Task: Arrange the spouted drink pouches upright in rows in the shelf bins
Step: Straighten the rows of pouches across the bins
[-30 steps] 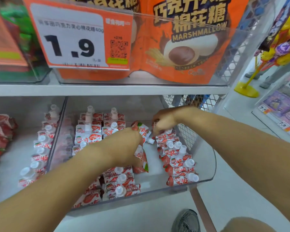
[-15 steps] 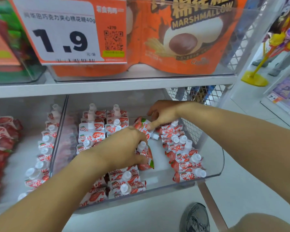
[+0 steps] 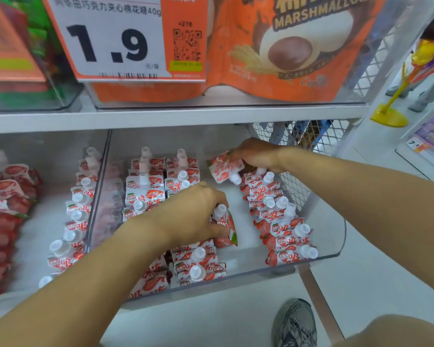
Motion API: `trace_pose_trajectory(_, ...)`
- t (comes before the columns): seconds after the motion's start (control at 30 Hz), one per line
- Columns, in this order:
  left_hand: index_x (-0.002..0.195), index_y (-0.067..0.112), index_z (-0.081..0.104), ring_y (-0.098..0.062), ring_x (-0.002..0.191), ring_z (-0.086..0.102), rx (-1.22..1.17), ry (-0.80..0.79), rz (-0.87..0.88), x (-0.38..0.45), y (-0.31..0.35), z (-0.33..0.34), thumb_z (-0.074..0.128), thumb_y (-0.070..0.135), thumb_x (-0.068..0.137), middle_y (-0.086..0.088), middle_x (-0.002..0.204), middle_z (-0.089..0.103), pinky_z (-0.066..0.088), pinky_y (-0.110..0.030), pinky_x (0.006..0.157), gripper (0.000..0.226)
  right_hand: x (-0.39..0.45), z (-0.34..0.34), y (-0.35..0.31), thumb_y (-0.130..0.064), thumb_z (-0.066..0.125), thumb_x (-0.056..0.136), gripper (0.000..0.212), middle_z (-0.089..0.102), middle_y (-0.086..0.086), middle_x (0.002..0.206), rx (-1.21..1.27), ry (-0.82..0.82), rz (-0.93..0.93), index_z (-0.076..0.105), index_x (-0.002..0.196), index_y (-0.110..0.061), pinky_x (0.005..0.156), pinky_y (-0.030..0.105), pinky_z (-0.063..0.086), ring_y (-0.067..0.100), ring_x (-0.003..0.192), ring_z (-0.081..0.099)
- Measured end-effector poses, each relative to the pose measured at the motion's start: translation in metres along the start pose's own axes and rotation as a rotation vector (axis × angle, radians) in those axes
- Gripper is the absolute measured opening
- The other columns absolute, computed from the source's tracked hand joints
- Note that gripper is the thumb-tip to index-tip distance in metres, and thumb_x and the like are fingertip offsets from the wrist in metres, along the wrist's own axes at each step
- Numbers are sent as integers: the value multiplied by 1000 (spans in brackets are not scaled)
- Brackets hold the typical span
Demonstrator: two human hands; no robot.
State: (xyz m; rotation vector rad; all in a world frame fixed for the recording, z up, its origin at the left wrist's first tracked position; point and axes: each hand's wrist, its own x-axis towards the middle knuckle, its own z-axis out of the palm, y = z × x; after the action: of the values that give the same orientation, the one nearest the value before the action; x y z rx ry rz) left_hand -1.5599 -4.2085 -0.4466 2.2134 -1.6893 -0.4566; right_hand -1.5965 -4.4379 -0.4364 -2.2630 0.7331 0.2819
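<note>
1. Currently the left hand (image 3: 186, 216) is gripping a red-and-white strawberry spouted pouch with a white cap (image 3: 224, 227) in the clear plastic shelf bin (image 3: 336, 236), beside the middle row's gap.
2. Meanwhile the right hand (image 3: 256, 154) is pinching a second tilted pouch (image 3: 223, 169) at the back.
3. Ideally each is going in cap-up, tight against its row.

Clear bin (image 3: 336, 236): on the lower shelf, under the marshmallow bags (image 3: 286, 46).
Left rows (image 3: 161, 186): pouches standing along the bin's left side, back to front.
Right row (image 3: 281, 221): along the bin's right wall.
Middle gap: left hand (image 3: 193, 216) holds a pouch (image 3: 224, 226) there; right hand (image 3: 256, 154) holds another pouch (image 3: 224, 169) behind it.
Neighbouring bin (image 3: 48, 221): left.
</note>
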Motion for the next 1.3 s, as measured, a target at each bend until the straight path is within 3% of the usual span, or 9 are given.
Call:
trace_pose_trajectory(0.17, 106, 23, 64, -16, 93, 56, 7, -4, 5, -1, 2, -2, 75, 48, 77, 2, 101, 59, 53, -36, 79, 40, 1, -5, 0, -27, 52, 100, 31, 57, 14, 87, 120, -7, 145, 61, 110, 1, 39, 22, 34, 14, 38, 43)
trace_pose_trajectory(0.33, 107, 27, 64, -17, 92, 58, 4, -18, -8, 0, 3, -2, 73, 49, 77, 3, 102, 57, 54, -37, 79, 38, 8, -10, 4, -17, 55, 97, 16, 60, 14, 82, -133, 275, 193, 58, 89, -3, 54, 27, 40, 26, 69, 57)
trace_pose_trajectory(0.4, 105, 27, 64, -17, 90, 58, 5, -13, -7, 0, 3, -2, 73, 50, 77, 3, 101, 57, 54, -36, 79, 38, 8, -11, 3, -18, 58, 96, 16, 60, 10, 82, -338, 312, 166, 59, 93, -2, 54, 26, 44, 26, 79, 61)
trace_pose_trajectory(0.5, 106, 26, 64, -17, 91, 57, 4, -22, -7, -1, 3, -2, 72, 51, 77, 3, 100, 56, 54, -37, 79, 39, 12, -11, 2, -18, 62, 93, 21, 71, 10, 101, -489, 329, 109, 69, 106, -3, 77, 32, 58, 27, 92, 68)
trace_pose_trajectory(0.6, 106, 26, 64, -18, 91, 58, -4, -28, -6, -1, 3, -2, 72, 51, 78, 3, 101, 56, 54, -37, 80, 39, 3, -12, -7, -26, 56, 99, 22, 68, 11, 94, -628, 181, 72, 67, 87, -11, 69, 30, 53, 25, 83, 64)
trace_pose_trajectory(0.73, 96, 23, 65, -17, 83, 59, -18, -11, -7, 0, 3, -2, 71, 42, 82, 2, 93, 58, 54, -37, 74, 24, -13, -15, -16, -71, 43, 92, 68, 63, 7, 71, -717, 12, 54, 57, 65, -11, 62, 31, 44, 27, 76, 64)
trace_pose_trajectory(0.9, 89, 24, 68, -14, 76, 60, -17, 32, 0, 2, 1, -2, 67, 33, 87, 4, 86, 61, 55, -36, 70, 10, -15, -17, -7, -48, 66, 90, 44, 67, -2, 125, -669, -12, -167, 67, 127, -24, 94, 29, 48, 20, 115, 60)
trace_pose_trajectory(1.07, 91, 24, 68, -13, 77, 59, -25, 37, 4, 2, 1, 0, 65, 34, 88, 4, 87, 61, 55, -36, 71, 11, -21, -22, -15, -39, 63, 95, 30, 67, -7, 120, -658, -101, -111, 70, 121, -27, 86, 25, 44, 14, 105, 58)
trace_pose_trajectory(1.3, 90, 24, 68, -12, 77, 59, -37, 40, 2, 2, 1, -3, 68, 34, 86, 4, 87, 61, 55, -36, 71, 11, -33, -24, -31, -32, 74, 81, 47, 61, -6, 106, -794, -208, -37, 59, 126, -29, 85, 33, 53, 18, 96, 60)
